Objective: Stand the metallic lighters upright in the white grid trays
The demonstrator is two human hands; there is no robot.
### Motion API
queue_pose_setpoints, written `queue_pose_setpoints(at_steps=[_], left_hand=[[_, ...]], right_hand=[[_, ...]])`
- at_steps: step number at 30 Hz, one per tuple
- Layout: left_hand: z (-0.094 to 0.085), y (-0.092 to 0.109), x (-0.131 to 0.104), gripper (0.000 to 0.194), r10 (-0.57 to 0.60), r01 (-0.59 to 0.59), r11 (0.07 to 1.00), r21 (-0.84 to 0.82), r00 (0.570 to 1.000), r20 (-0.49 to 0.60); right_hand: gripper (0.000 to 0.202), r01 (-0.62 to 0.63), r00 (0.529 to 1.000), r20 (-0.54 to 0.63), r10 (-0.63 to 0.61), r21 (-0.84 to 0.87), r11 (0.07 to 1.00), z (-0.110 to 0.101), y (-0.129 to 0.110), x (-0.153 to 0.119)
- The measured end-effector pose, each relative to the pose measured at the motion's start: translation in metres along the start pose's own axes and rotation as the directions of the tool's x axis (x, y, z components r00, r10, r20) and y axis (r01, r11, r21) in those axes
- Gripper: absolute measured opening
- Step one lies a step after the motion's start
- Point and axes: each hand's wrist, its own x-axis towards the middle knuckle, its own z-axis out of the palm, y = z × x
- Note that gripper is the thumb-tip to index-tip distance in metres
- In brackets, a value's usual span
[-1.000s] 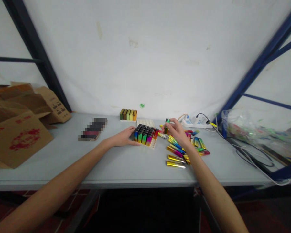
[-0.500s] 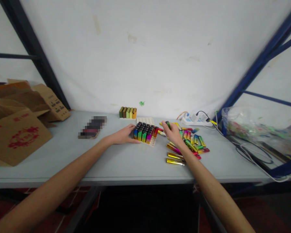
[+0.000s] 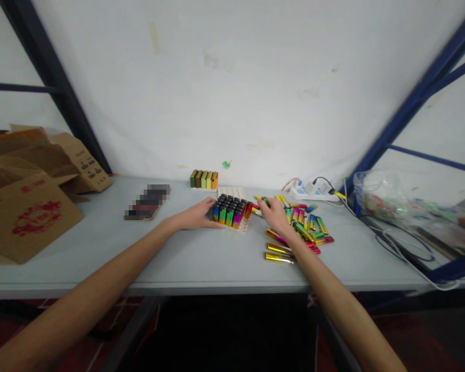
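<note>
Loose lighters right of centre look glossy and metallic; matt cardboard box at left; crinkled clear plastic bag at right.

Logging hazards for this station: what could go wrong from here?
The left hand is against the block of upright lighters; a bump there might tip or shift them. The right hand mostly hides the green lighter it holds, so a slip could go unnoticed. The right forearm passes over or close beside loose lighters and might nudge them.
</note>
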Motion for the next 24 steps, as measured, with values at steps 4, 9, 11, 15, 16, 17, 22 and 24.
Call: queue_pose_setpoints(at_steps=[4, 9, 11, 15, 16, 17, 22, 24], left_hand=[[0.0, -0.001, 0.0, 0.092, -0.004, 0.004, 1.0, 0.013, 1.0, 0.01], [0.0, -0.002, -0.001, 0.092, 0.014, -0.014, 1.0, 0.011, 1.0, 0.003], [0.0, -0.002, -0.001, 0.09, 0.026, -0.026, 1.0, 0.009, 1.0, 0.001], [0.001, -0.002, -0.001, 0.088, 0.035, -0.035, 0.999, 0.015, 0.999, 0.007], [0.001, -0.002, -0.001, 0.088, 0.031, -0.031, 0.999, 0.019, 0.999, 0.007], [0.001, -0.002, -0.001, 0.089, 0.025, -0.026, 0.999, 0.022, 1.0, 0.005], [0.001, -0.003, -0.001, 0.089, 0.006, -0.006, 1.0, 0.026, 1.0, 0.004], [0.001, -0.002, -0.001, 0.09, 0.007, -0.007, 1.0, 0.028, 1.0, 0.01]], right_hand=[[0.05, 0.031, 0.999, 0.03, -0.031, 0.027, 0.999, -0.004, 0.001, -0.002], [0.042, 0.116, 0.988, 0.092, -0.125, 0.095, 0.989, -0.013, 0.005, 0.0], [0.041, 0.208, 0.974, 0.077, -0.212, 0.052, 0.977, -0.016, 0.006, 0.001], [0.041, 0.257, 0.965, 0.065, -0.255, -0.04, 0.965, -0.021, 0.006, 0.001], [0.042, 0.239, 0.968, 0.087, -0.235, -0.029, 0.971, -0.021, 0.006, 0.0], [0.042, 0.219, 0.969, 0.115, -0.217, -0.007, 0.976, -0.021, 0.006, -0.001], [0.045, 0.191, 0.958, 0.208, -0.196, 0.042, 0.981, -0.016, 0.009, -0.003], [0.045, 0.206, 0.95, 0.238, -0.203, 0.011, 0.978, -0.014, 0.01, -0.003]])
